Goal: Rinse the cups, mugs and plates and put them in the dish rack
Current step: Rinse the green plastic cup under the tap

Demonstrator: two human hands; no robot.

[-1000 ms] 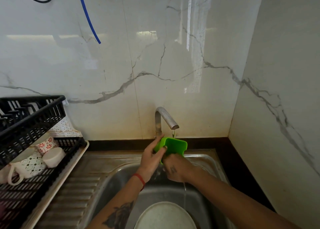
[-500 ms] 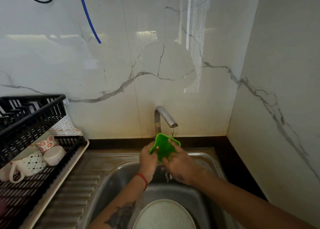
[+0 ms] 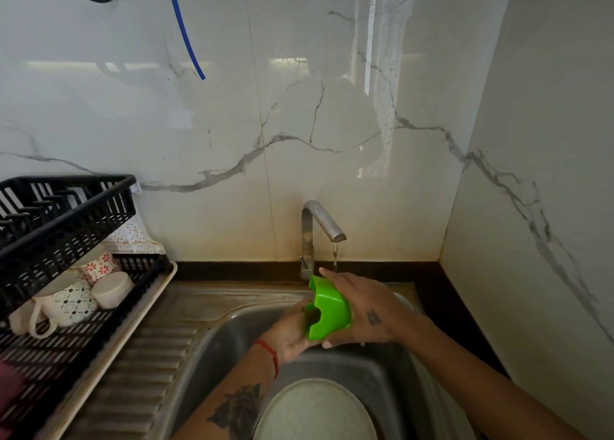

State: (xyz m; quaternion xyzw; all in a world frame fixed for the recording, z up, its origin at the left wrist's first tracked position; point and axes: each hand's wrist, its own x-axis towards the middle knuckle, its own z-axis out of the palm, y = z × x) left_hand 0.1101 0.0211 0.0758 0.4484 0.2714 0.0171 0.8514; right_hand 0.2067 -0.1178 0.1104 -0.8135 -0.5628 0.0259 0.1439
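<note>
A bright green plastic cup [image 3: 329, 310] is held over the steel sink [image 3: 212, 346], tilted on its side just below the tap's thin stream of water. My left hand [image 3: 289, 333] cups it from below and the left. My right hand [image 3: 362, 310] wraps over it from the right, fingers on its top. A pale round plate [image 3: 315, 413] lies in the sink basin below my arms. The black dish rack [image 3: 66, 310] stands at the left, holding patterned mugs [image 3: 71, 301] and a white cup [image 3: 111, 288].
The steel tap [image 3: 314, 230] rises from the back of the sink against the marble wall. A ribbed draining board [image 3: 139, 366] lies between rack and basin. A second wall closes the right side. A blue hose [image 3: 182, 27] hangs above.
The green cup has been turned over in both hands and lowered slightly. My right hand has come from below it to over its top.
</note>
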